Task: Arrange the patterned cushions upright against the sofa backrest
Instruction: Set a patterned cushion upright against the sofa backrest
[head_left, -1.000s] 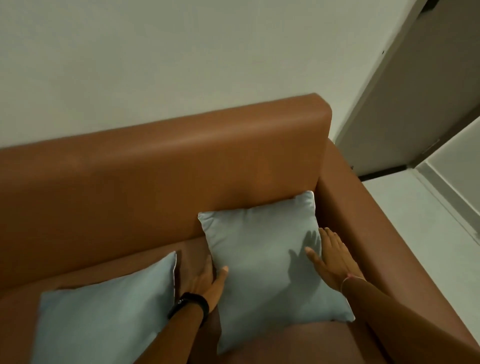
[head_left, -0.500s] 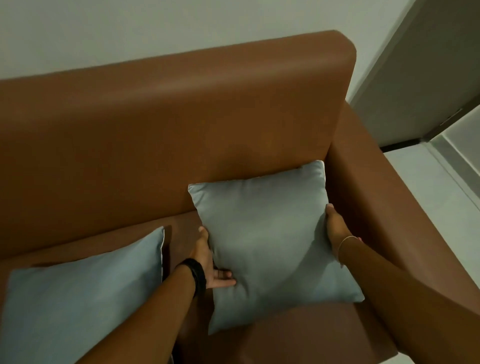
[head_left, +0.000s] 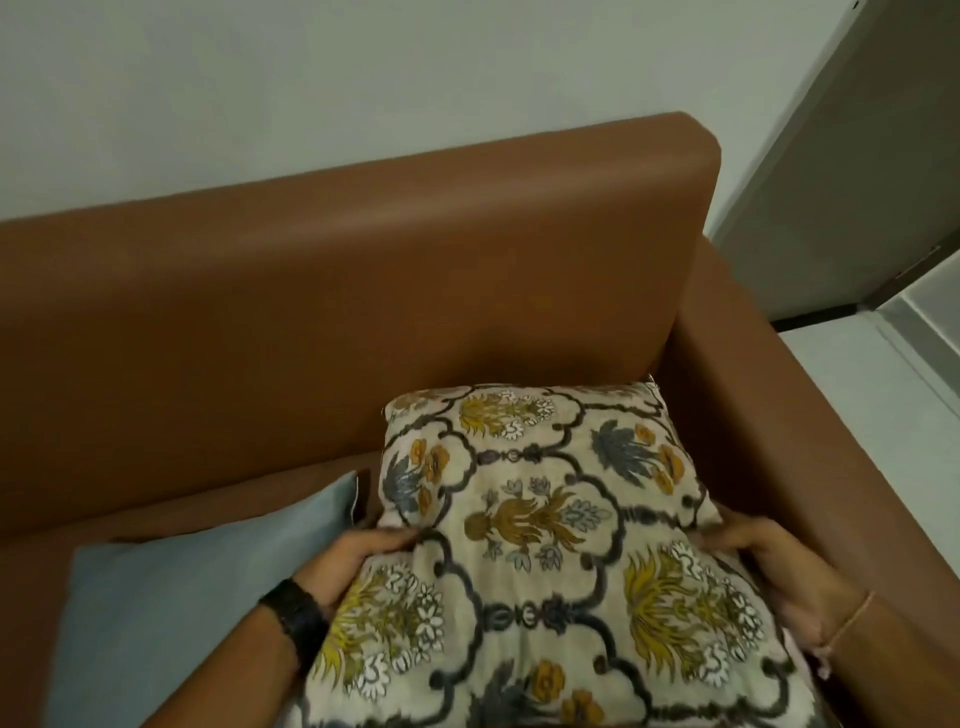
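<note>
Flipped since half second ago: plain grey face gone, patterned cushion shows floral side. Head view: my left hand and right hand clamp its side edges, fingers curled into soft woven fabric, near backrest. Smooth brown leatherette. Next: tilt upright, press back. Grey cushion flat beside.

Two cushions are in view: one patterned cushion with a floral print, toward the right end of the sofa, and one plain blue-grey cushion lying toward the left end of the seat. There is one sofa. Two hands show, the left hand and the right hand. One black wristband and one thin bracelet are visible.
</note>
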